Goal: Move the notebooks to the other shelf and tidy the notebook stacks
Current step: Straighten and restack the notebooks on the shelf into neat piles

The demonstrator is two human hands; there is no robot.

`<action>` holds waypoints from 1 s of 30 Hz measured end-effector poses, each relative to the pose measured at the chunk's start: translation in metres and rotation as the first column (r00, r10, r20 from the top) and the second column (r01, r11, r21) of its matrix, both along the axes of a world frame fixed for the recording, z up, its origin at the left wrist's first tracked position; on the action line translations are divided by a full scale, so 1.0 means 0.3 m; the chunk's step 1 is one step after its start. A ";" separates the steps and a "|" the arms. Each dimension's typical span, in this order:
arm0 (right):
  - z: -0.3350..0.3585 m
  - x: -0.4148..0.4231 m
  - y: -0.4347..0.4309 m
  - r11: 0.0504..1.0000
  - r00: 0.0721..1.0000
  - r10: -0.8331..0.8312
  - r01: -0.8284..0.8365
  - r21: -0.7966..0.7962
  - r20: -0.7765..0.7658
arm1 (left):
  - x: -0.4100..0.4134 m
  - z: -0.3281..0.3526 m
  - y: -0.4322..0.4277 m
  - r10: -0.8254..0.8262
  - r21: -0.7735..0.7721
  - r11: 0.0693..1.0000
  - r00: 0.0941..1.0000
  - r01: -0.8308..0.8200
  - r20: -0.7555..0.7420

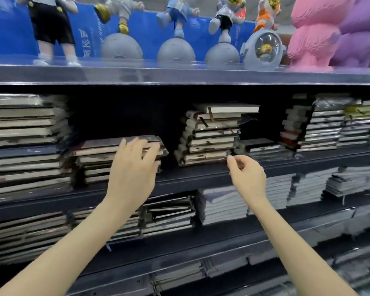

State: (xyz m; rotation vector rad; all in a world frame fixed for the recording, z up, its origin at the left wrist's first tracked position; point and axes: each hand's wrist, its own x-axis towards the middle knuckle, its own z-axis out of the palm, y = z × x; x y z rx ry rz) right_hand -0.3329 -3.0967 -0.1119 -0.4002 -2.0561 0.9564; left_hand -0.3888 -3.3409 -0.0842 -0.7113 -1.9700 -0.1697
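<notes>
Bare forearms (73, 242) are stretched toward the middle shelf (201, 175). Left grip (135, 167) is spread open on the short notebook stack (103, 151); right grip (245, 174) is pinched on the leaning tall stack (209, 137) at its bottom corner. Edges should be squared before anything is lifted.
</notes>
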 end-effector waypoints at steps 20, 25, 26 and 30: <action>0.100 -0.273 0.873 0.983 0.895 -0.099 0.021 0.182 0.435 | -0.057 -0.104 0.996 -0.142 -0.078 0.971 0.804 0.227 0.578; 0.124 -0.344 0.920 0.994 0.778 0.018 -0.082 0.072 0.628 | -0.089 -0.111 1.063 -0.049 -0.112 0.981 0.765 0.156 0.642; 0.132 -0.348 0.929 0.994 0.768 0.057 -0.101 0.033 0.638 | -0.096 -0.113 1.066 -0.040 -0.115 0.982 0.756 0.151 0.654; 0.109 -0.340 0.967 0.993 0.802 0.105 -0.121 -0.011 0.588 | -0.093 -0.115 1.048 -0.090 -0.063 0.984 0.765 0.167 0.638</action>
